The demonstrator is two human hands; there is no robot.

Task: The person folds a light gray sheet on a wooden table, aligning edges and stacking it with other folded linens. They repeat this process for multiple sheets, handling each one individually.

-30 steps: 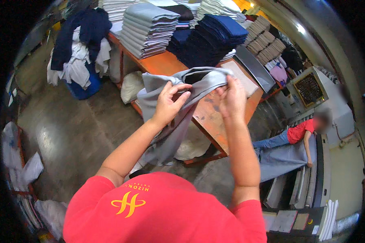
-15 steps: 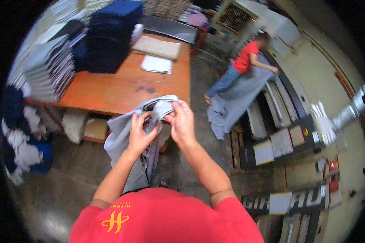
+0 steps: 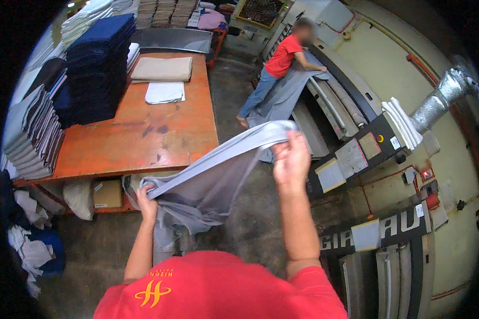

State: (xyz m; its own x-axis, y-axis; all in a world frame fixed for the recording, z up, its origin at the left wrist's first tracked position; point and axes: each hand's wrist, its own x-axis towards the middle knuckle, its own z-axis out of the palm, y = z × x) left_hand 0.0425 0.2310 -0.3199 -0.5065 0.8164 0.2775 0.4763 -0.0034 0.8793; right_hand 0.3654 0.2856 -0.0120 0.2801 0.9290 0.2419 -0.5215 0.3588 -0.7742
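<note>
A large grey cloth (image 3: 207, 175) is stretched between my two hands, its banded edge running taut from lower left to upper right. My left hand (image 3: 147, 201) is closed around one end of that edge, in front of the wooden table. Farther right and higher, my right hand (image 3: 291, 162) grips the other end, its fingers partly hidden behind the cloth and somewhat blurred. Below the edge the fabric sags in loose folds toward the floor.
An orange-topped table (image 3: 181, 133) carries a tall navy cloth stack (image 3: 98, 69), grey folded stacks (image 3: 34, 135) and a beige folded cloth (image 3: 162, 69). At right, a co-worker (image 3: 283, 57) leans over a roller machine (image 3: 338, 103) with grey cloth. A second machine (image 3: 378, 236) stands nearer.
My hands, close together before on the bunched cloth, have moved apart, left hand leftward and right hand rightward, pulling its edge straight. The whole view has shifted, and the co-worker stands more upright.
</note>
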